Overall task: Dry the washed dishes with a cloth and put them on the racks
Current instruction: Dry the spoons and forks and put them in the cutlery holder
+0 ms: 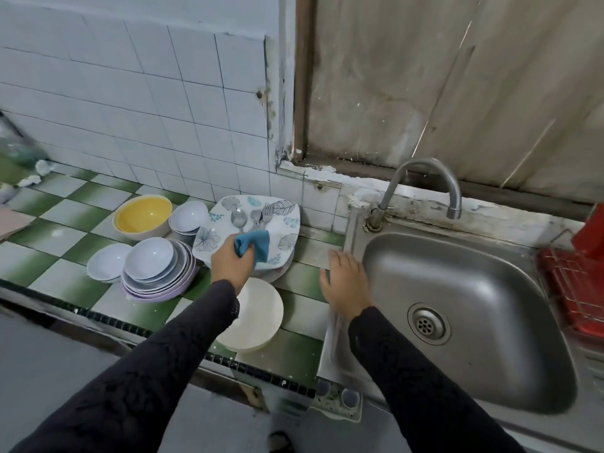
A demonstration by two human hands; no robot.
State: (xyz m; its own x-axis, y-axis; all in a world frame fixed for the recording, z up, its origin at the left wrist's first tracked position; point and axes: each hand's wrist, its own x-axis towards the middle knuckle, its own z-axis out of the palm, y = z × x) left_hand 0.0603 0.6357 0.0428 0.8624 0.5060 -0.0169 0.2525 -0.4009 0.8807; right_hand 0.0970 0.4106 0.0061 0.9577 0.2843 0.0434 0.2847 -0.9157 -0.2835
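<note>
Cloth (pixel 253 245) hides cutlery (pixel 251 217) handles (partly).

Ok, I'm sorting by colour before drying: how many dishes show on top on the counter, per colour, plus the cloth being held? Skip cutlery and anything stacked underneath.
Yellow bowl: 1
Pale bluish bowls: 3
Leaf-patterned plate: 1
Cream round dish: 1
Blue cloth, in the left hand: 1
Total: 7
</note>
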